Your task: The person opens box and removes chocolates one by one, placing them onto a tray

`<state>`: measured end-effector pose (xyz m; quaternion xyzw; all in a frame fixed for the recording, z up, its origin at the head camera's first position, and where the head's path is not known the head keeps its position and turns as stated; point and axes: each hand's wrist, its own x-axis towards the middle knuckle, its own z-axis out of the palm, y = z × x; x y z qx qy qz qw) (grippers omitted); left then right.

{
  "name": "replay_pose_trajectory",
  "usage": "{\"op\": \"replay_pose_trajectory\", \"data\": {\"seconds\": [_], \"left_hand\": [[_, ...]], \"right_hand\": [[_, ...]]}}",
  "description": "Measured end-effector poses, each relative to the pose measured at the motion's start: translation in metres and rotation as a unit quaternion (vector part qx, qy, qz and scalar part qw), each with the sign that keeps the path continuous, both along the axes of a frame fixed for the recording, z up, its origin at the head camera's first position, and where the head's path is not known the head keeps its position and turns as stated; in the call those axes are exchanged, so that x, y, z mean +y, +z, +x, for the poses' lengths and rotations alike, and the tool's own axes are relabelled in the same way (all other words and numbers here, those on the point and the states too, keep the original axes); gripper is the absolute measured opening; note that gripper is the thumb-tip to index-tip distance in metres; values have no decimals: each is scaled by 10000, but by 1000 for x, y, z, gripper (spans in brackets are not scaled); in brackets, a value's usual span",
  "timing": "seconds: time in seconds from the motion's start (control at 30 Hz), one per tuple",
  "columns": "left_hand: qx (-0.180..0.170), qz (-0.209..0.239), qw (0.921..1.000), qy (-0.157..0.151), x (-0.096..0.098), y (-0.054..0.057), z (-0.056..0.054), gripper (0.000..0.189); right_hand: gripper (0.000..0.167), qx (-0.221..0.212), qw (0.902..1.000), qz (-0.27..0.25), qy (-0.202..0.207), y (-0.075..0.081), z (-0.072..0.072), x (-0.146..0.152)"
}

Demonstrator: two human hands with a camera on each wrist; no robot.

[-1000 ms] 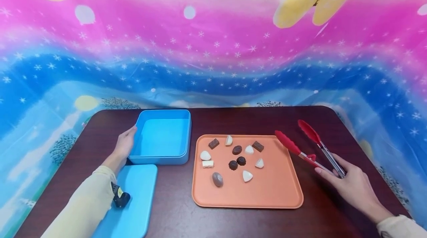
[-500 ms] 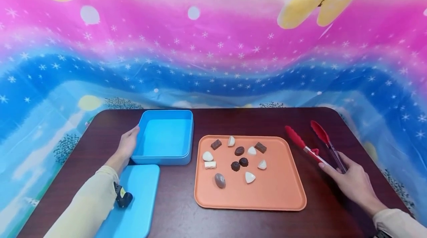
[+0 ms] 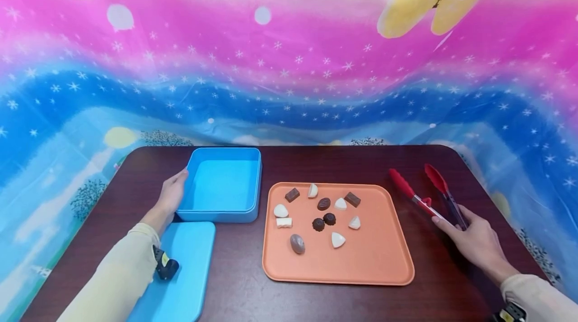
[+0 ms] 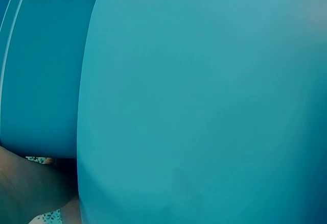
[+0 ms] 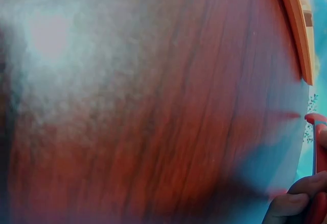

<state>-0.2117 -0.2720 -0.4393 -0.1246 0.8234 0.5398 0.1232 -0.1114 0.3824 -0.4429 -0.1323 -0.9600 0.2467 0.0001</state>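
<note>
In the head view my left hand (image 3: 171, 195) holds the left side of a blue square box (image 3: 223, 189), its fingertips at the rim; some fingers are hidden. My right hand (image 3: 479, 242) grips red-tipped metal tongs (image 3: 424, 202) by the handles, right of the orange tray (image 3: 375, 257). The tongs' red tips stand apart with nothing between them. Several chocolates lie on the tray, among them a grey egg-shaped one (image 3: 297, 244), a white wedge (image 3: 337, 239) and a dark round one (image 3: 318, 224). Part of the red tongs (image 5: 319, 152) shows at the right wrist view's edge.
A flat blue lid (image 3: 189, 267) lies in front of the box under my left forearm, and fills most of the left wrist view. The dark wooden table (image 3: 239, 272) reaches back to a printed cloth backdrop (image 3: 289, 61).
The right hand has drawn the tongs rightward, off the tray's upper right corner to beside it. The left hand stays at the box, and the chocolates have not moved.
</note>
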Motion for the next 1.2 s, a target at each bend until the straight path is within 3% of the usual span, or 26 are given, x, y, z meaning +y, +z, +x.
{"op": "replay_pose_trajectory", "data": {"seconds": [0.23, 0.57, 1.2], "left_hand": [[-18, 17, 10000, -52, 1, 0, -3, 64], [1, -18, 10000, 4, 1, 0, -3, 65], [37, 6, 10000, 10, 2, -1, 1, 65]], "right_hand": [[93, -261, 9994, 107, 207, 4, -4, 7], [113, -1355, 9888, 200, 591, 20, -14, 15], [101, -1222, 9899, 327, 636, 17, -14, 13]]}}
